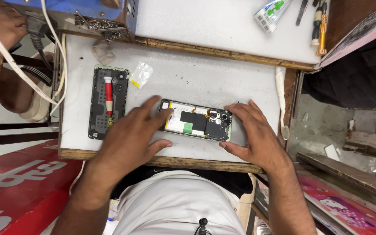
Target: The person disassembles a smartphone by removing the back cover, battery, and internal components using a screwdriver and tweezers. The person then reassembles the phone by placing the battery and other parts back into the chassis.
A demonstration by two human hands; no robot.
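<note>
Opened smartphone (196,119), internals exposed, lies flat between spread fingers of left hand (129,137) and right hand (255,132), both bracing its ends without gripping; uneven fingertip pressure could flex the bare battery or slide it off the white mat (223,82).

Plenty of open white bench top (223,78) at 12 o'clock of the opened phone (196,119), just a small plastic bag (141,74) at 10. At 9 the back cover (108,102) with a red screwdriver (109,95) on it blocks things. Both hands crowd 8 and 3.
</note>
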